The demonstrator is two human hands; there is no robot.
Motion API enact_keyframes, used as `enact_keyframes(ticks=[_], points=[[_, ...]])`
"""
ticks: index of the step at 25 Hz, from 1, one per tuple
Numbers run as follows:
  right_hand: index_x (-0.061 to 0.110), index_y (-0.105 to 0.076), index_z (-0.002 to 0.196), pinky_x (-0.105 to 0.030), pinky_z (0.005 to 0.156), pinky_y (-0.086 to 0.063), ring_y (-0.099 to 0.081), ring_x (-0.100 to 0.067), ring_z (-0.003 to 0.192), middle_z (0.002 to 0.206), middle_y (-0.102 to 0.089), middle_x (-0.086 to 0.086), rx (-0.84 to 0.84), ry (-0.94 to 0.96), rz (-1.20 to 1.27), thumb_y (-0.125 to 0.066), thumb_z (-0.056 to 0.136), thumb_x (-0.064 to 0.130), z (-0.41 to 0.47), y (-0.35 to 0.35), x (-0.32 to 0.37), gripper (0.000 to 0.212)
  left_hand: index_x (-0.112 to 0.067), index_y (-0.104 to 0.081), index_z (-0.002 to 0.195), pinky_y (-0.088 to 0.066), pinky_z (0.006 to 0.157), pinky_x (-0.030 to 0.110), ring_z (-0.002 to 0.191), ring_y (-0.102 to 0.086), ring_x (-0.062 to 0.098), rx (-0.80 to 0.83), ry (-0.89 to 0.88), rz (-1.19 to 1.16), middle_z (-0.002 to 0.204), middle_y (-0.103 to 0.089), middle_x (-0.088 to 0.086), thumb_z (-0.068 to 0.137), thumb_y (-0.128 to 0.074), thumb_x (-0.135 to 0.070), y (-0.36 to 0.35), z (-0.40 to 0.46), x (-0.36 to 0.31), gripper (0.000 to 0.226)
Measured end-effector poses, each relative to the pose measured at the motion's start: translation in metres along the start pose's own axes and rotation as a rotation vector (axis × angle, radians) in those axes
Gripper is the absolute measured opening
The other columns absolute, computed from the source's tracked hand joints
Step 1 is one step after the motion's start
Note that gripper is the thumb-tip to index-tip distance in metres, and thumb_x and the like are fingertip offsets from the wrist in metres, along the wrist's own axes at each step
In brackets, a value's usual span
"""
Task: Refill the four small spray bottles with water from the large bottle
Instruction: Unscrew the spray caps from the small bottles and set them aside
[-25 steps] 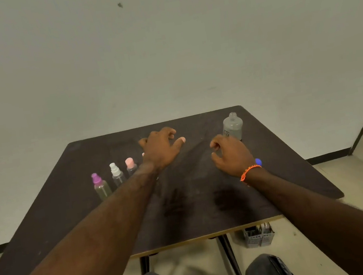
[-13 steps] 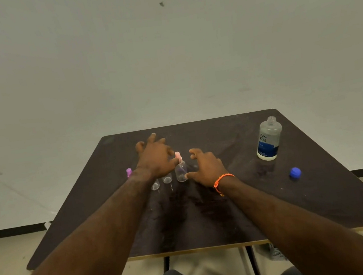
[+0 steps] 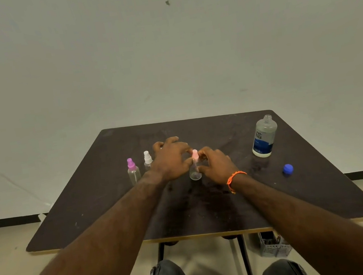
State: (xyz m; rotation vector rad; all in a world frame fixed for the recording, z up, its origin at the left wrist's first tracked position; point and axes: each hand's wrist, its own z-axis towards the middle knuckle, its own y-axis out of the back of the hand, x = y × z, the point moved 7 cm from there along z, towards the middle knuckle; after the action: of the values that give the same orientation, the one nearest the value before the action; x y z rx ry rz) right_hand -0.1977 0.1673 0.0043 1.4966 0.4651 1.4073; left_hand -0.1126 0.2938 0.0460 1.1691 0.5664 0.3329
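Both your hands meet at the pink-capped spray bottle [image 3: 195, 165], which stands near the middle of the tabletop [image 3: 312, 193]. Your left hand [image 3: 171, 159] curls its fingers at the pink cap, and your right hand [image 3: 217, 165] pinches the clear body. The purple-capped bottle [image 3: 133, 171] and white-capped bottle [image 3: 147, 160] stand toward the left edge. The large bottle [image 3: 264, 136] stands uncapped near the far right corner, its blue cap [image 3: 288, 169] nearer the right edge.

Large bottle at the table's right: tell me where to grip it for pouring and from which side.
Grip the large bottle round its wide labelled body, coming from its near right side with the right hand. It stands upright and uncapped, so hold below the narrow neck; the blue cap lies apart.
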Motion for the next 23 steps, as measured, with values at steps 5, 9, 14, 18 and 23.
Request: enact_keyframes(ticks=[5, 9, 14, 18, 23], points=[[0.034, -0.056, 0.111, -0.049, 0.093, -0.049, -0.059, -0.016, 0.105, 0.107, -0.063, 0.013, 0.013, 0.024, -0.004, -0.072, 0.081, 0.043, -0.033, 0.011, -0.011, 0.036, -0.037, -0.055, 0.14, -0.028, 0.108, 0.047, 0.126, -0.057, 0.014, 0.092, -0.049, -0.14, 0.121, -0.07, -0.013, 0.079, -0.077, -0.05, -0.036, -0.024, -0.019, 0.066], [0.034, -0.058, 0.11, -0.047, 0.093, -0.052, -0.061, -0.012, 0.102, 0.108, -0.066, 0.011, 0.015, 0.02, 0.059, -0.075, 0.082, 0.039, -0.049, 0.007, -0.014, 0.034, -0.035, -0.063, 0.132, -0.032, 0.102, 0.043, 0.116, -0.062, 0.009, 0.08, 0.017, -0.262, 0.119, -0.072, -0.014, 0.076, -0.083, -0.057, -0.057, -0.035, -0.019, 0.063], [0.026, -0.063, 0.113, -0.032, 0.085, -0.054, -0.062, -0.006, 0.092, 0.105, -0.068, 0.009, 0.002, 0.005, 0.1, -0.075, 0.083, 0.04, -0.051, 0.019, -0.01, 0.036, -0.031, -0.067, 0.127, -0.023, 0.093, 0.036, 0.117, -0.063, 0.011, 0.008, 0.048, -0.304, 0.118, -0.073, -0.012, 0.084, -0.082, -0.045, -0.058, -0.041, -0.019, 0.048], [0.022, -0.067, 0.097, -0.033, 0.07, -0.053, -0.06, -0.009, 0.077, 0.084, -0.065, 0.008, -0.075, 0.059, -0.017, -0.071, 0.083, 0.051, -0.041, 0.028, 0.007, 0.033, -0.029, -0.067, 0.118, -0.024, 0.092, 0.037, 0.112, -0.064, 0.014, -0.004, 0.086, -0.327, 0.112, -0.073, -0.011, 0.083, -0.083, -0.043, -0.063, -0.041, -0.016, 0.042], [0.014, -0.073, 0.091, -0.043, 0.073, -0.054, -0.06, -0.014, 0.073, 0.081, -0.067, 0.001, -0.021, 0.113, -0.078, -0.069, 0.088, 0.032, -0.031, 0.031, 0.021, 0.019, -0.029, -0.066, 0.113, -0.028, 0.096, 0.041, 0.108, -0.065, 0.014, -0.009, 0.112, -0.366, 0.107, -0.073, -0.011, 0.08, -0.085, -0.042, -0.067, -0.039, -0.014, 0.04]])
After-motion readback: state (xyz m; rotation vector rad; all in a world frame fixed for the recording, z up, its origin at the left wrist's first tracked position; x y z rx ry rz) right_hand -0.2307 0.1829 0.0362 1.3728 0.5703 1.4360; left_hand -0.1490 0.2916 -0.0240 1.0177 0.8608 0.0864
